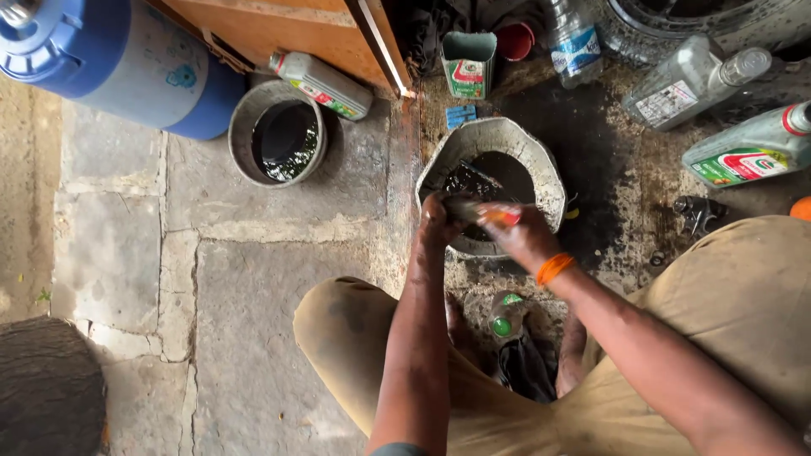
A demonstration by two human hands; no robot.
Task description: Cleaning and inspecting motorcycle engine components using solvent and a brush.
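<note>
A person squats on a stone floor (253, 338), both hands meeting just above a dented metal basin (541, 160) of dark oil at the centre of the frame. The left hand (438, 221) is closed around one end of a small dark part (466, 208) — an oily, roughly cylindrical piece whose long axis runs left to right across the picture. The right hand (517, 230), blurred with motion and banded at the wrist by an orange thread (554, 268), covers the other end; its fingers appear curled on the part near an orange-red tip (509, 218), though the blur leaves the exact grip unclear. The part sits between the two hands, directly over the near rim of the basin and the black pool inside it, so anything dripping falls into the basin rather than onto the floor.

Neither hand is clearly nearer — the part bridges them, the left hand at its left end, the right hand at its right.

Between the person's knees at lower centre lies a grey bottle with a green cap (507, 314). To the upper left stands a round bucket (283, 135) holding more dark liquid, well apart from the hands, beside a blue drum (127, 59) and a wooden panel (287, 34). Several grey oil bottles (743, 152) lie in the upper right on the oil-stained ground, and a green-and-white can (469, 63) stands behind the basin.
</note>
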